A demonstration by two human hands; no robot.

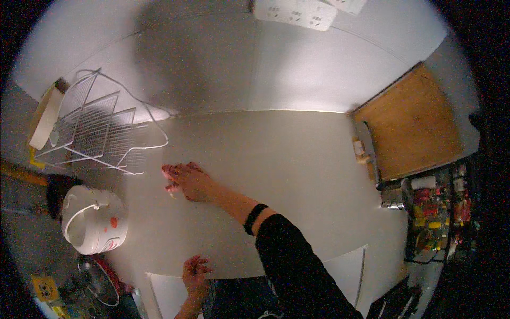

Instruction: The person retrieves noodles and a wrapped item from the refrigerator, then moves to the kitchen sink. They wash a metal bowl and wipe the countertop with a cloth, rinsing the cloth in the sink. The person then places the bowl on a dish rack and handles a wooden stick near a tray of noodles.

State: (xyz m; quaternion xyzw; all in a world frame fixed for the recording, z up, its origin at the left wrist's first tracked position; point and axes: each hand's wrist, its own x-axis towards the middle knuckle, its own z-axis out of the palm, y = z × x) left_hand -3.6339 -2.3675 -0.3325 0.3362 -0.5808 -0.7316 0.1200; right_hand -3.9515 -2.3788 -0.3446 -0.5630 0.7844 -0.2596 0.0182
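My right hand (187,179) is stretched forward and left over the grey worktop (259,167), a dark band round its wrist. By its fingertips is a small pinkish-white thing; blur hides what it is and whether the fingers grip it. Near the front edge, my left hand (195,269) is raised with its fingers partly curled, and I see nothing in it. Left of my right hand stands a white wire rack (99,131). A white plastic bucket (95,219) with a handle and red marks is at the left, nearer to me.
A wooden board (410,123) leans at the right, with a dark curved bar beside it. Nearer at the right are a metal canister (393,195) and a black rack of colourful packets (432,217). A round glass lid (99,279) lies lower left. White perforated panels (295,14) are high ahead.
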